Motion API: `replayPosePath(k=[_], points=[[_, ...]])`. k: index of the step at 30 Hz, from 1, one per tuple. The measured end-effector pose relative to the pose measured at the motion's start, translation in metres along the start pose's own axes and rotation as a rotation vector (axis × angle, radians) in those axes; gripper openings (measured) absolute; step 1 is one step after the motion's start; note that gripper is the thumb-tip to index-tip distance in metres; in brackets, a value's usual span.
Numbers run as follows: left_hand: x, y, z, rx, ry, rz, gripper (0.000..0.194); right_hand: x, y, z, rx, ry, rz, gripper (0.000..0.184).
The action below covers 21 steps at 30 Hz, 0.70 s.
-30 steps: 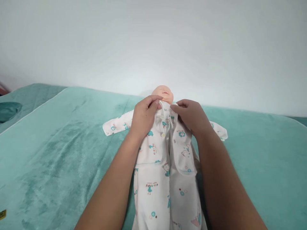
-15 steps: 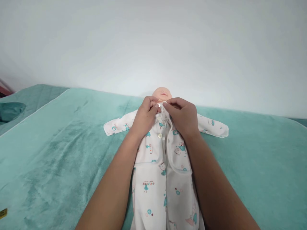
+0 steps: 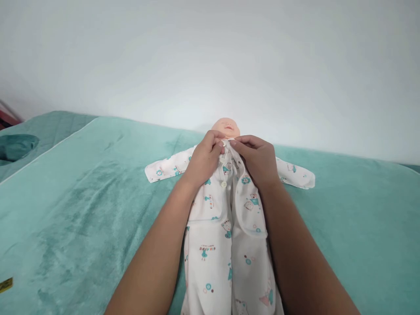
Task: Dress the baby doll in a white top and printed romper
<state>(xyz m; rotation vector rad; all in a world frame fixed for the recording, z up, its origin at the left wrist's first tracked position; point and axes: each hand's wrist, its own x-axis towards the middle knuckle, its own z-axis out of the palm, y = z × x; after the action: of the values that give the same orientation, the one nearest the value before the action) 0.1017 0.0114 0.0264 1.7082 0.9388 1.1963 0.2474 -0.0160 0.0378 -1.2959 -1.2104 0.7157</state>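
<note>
A baby doll (image 3: 226, 127) lies on its back, dressed in a white printed baby jacket (image 3: 205, 199) with its sleeves spread out. At the collar, my left hand (image 3: 209, 153) is closed, pinching the left front edge beside a pale button. My right hand (image 3: 256, 157) pinches the right front edge at the neck, close to the left fingertips. Lower on the front, a round button (image 3: 224, 184) shows, and the two front panels part below it. White printed pants (image 3: 210, 267) cover the doll's legs. The exact grip of the fingertips is partly hidden.
A teal plush blanket (image 3: 82, 210) covers the bed under the doll. Behind it rises a white wall (image 3: 210, 57). A darker teal fold (image 3: 16, 146) lies at the far left, and a small yellow label (image 3: 5, 285) shows at the lower left.
The view has shifted slightly, so the doll and hands appear a little further right. Both hands stay at the collar, with the fingertips drawn marginally nearer the button.
</note>
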Motion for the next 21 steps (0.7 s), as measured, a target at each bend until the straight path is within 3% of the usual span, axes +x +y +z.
replayPosePath(k=[21], points=[[-0.0001, 0.0010, -0.0029, -0.103, -0.042, -0.065, 0.016, 0.0000, -0.0028, 0.0045, -0.176, -0.047, -0.112, 0.014]])
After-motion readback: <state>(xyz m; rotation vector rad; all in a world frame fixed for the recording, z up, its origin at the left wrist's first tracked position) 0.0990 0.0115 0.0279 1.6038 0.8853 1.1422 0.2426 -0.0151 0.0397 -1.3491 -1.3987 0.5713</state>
